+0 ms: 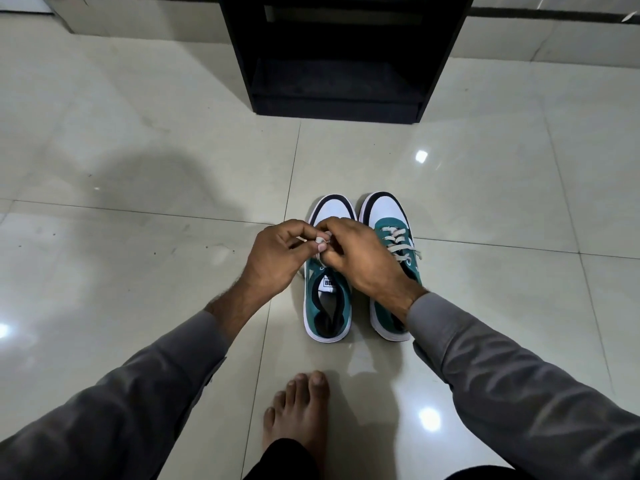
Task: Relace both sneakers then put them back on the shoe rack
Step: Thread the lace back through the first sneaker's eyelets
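Lace [320,244], soft and limp, was pinched by left hand [277,252] and right hand [360,258] fingertips above 1 sneaker [327,306]; gripping near its stiff tip seemed best.

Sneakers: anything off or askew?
Nothing damaged or spilled. The pair stands side by side, toes toward the shoe rack. The right sneaker is laced, with loose lace ends hanging over its side. The left sneaker is mid-lacing: left hand and right hand pinch its lace.
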